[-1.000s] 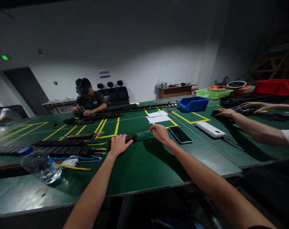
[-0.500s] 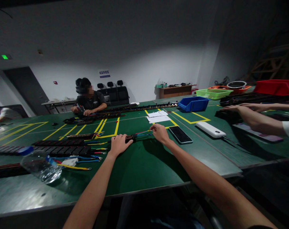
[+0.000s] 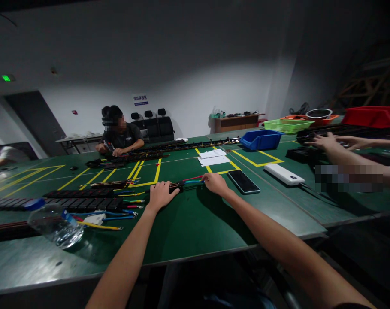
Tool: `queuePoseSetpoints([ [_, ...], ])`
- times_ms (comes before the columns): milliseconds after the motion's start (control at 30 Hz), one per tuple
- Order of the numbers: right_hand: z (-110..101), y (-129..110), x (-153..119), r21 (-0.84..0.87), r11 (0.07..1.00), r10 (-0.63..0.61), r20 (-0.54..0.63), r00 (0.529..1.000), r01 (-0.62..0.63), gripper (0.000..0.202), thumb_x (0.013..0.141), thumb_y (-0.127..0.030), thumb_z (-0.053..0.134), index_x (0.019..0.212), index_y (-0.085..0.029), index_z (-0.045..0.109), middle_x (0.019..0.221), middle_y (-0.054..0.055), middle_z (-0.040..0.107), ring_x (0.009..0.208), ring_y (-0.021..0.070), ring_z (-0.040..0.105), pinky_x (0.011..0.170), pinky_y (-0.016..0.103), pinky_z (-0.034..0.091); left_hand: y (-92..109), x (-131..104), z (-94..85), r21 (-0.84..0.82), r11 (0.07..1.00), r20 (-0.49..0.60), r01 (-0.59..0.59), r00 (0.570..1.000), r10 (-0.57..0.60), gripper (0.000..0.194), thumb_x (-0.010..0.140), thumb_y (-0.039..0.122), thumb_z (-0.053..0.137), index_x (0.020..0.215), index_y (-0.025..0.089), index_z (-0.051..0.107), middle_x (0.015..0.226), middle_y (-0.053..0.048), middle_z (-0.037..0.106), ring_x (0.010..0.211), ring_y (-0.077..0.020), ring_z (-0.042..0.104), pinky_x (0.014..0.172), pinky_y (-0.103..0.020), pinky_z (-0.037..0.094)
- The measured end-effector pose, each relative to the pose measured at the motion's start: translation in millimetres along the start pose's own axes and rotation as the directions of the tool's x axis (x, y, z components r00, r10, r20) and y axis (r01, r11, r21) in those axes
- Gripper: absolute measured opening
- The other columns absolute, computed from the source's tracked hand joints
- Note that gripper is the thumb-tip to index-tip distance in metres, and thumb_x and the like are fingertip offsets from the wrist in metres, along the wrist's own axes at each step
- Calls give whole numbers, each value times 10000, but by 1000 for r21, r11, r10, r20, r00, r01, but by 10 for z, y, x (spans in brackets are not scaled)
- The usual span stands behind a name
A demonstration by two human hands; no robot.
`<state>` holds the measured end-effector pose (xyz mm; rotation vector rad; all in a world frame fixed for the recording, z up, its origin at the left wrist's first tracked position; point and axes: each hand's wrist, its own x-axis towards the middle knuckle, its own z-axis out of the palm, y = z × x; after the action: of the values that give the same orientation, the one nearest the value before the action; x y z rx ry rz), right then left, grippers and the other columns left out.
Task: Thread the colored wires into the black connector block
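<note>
My left hand [image 3: 161,195] lies over the end of a dark strip, fingers curled across it and thumb on the near side. Out of that dark strip [image 3: 176,186] come thin coloured wires [image 3: 193,181], red, blue and green among them, running right. My right hand [image 3: 216,183] pinches the wires near their far ends; its fingertips hide the tips. Left of my hands lie several black segmented strips [image 3: 95,203] with coloured leads ending in ring terminals [image 3: 138,207]. A phone [image 3: 244,182] rests just right of my right hand.
A tilted water bottle [image 3: 58,227] is at the near left. Papers [image 3: 214,157], a blue bin [image 3: 261,140] and a white power bank [image 3: 284,175] with a cable lie on the green table [image 3: 182,240]. A co-worker [image 3: 122,135] works opposite; another person's hands [image 3: 330,142] are at right.
My right hand has shifted slightly, and the wires in it look straighter and closer together. My left hand stays put. The hands at right have moved up among the dark parts.
</note>
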<state>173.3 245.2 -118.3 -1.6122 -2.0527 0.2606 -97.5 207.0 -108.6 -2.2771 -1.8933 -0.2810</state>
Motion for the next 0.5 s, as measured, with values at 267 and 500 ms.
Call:
queuePoseSetpoints([
  [267,-2,1,50,152,967,-146,-333,931,206,339,888,-44,473,971,-173,775,1009,83,759,990,200,651,883,284,470,1,-4,-8,-15,1000,-4,-12,1000,12,634,967,707,334,1204,214,654,1187,-134,697,1106,-311,616,946,-451,415],
  [500,-20,7,48,115,987,-85,-219,972,113,345,911,-65,474,975,-188,790,1016,72,765,966,190,664,843,259,468,0,-4,-12,-23,1000,15,-6,1000,6,644,962,716,326,1214,220,650,1200,-128,694,1117,-311,614,961,-455,413],
])
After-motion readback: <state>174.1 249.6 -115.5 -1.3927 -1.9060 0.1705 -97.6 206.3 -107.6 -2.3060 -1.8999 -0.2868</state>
